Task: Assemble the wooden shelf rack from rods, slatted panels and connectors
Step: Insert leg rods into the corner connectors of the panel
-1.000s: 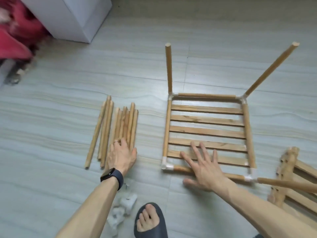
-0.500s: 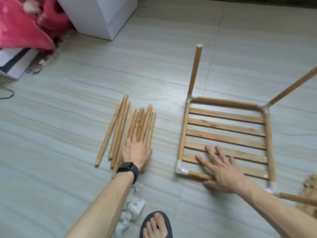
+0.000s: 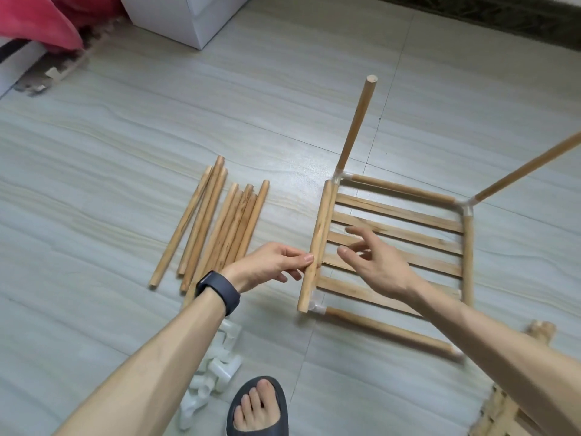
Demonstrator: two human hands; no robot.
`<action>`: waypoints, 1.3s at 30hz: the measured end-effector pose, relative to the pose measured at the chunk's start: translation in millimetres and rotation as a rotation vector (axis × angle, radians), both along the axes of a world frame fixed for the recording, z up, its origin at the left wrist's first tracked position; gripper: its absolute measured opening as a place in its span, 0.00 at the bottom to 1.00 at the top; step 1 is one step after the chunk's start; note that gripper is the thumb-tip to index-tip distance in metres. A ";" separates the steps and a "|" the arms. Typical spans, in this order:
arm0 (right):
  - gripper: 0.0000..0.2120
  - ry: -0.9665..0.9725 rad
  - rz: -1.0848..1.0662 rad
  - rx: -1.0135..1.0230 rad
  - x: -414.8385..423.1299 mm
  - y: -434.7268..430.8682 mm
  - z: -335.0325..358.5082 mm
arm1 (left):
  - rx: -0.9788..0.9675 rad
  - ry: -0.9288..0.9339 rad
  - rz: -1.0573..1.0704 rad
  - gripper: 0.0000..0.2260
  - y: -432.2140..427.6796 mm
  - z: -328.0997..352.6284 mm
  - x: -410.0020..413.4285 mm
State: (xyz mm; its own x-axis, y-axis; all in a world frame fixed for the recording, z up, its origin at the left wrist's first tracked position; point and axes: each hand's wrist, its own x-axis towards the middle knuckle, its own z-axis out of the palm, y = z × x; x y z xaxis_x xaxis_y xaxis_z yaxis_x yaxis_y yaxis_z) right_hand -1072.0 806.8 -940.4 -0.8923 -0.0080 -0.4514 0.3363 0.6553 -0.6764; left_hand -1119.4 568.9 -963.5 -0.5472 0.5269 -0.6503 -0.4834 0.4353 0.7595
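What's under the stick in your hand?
The frame's side rod, only a sliver showing beside the held rod, and a white corner connector. Most of that rod is covered.

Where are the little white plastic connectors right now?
In the head view, the white plastic connectors lie heaped at bottom centre, beside the left forearm and just left of the foot in a dark slipper.

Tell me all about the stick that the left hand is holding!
The rod is a plain round stick of pale wood with darker grain streaks and a flat-cut end. The left hand pinches it below its middle. It runs along the left side of the frame, its near end by a white connector. Whether it touches the frame, I cannot tell.
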 end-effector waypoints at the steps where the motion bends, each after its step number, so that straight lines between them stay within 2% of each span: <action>1: 0.29 0.070 0.057 0.052 -4.6 0.5 2.8 | 0.017 -0.009 -0.045 0.14 4.5 1.4 0.0; 3: 0.33 0.145 0.271 0.248 -12.0 4.6 1.6 | 0.040 -0.019 -0.134 0.14 14.9 6.4 -0.3; 5: 0.22 0.129 0.405 0.452 -14.8 9.3 -5.4 | 0.048 -0.014 -0.178 0.15 26.5 12.2 0.4; 7: 0.08 0.134 0.299 0.483 -13.5 14.4 -11.5 | 0.046 0.048 -0.112 0.16 37.5 12.0 2.3; 8: 0.08 0.137 0.210 0.455 -11.2 19.4 -14.7 | 0.014 0.137 -0.050 0.15 42.4 6.8 3.3; 10: 0.11 0.083 0.035 0.374 -7.2 33.0 -15.1 | -0.221 0.500 -0.067 0.17 48.4 -12.7 3.9; 12: 0.18 0.008 -0.177 0.136 2.2 42.6 -7.6 | -0.491 0.777 -0.377 0.27 50.6 -37.6 8.1; 14: 0.20 -0.050 -0.410 -0.148 18.2 43.9 2.5 | -0.636 0.902 -0.674 0.29 50.5 -63.5 12.1; 15: 0.19 -0.077 -0.483 -0.251 27.4 41.3 8.4 | -0.671 0.934 -0.749 0.29 49.7 -73.4 14.0; 18: 0.14 -0.126 -0.536 -0.368 53.8 30.2 19.4 | -0.699 0.969 -0.730 0.27 48.8 -92.5 19.0; 24: 0.02 -0.073 -0.389 -0.279 91.7 21.5 21.7 | -0.690 0.947 -0.572 0.27 62.3 -106.1 40.9; 33: 0.02 0.066 -0.336 -0.189 93.6 10.7 0.0 | -0.693 0.892 -0.525 0.27 70.1 -105.0 45.9; 39: 0.06 0.148 -0.149 -0.098 98.7 2.4 -0.5 | -0.694 0.892 -0.528 0.27 70.2 -103.3 44.0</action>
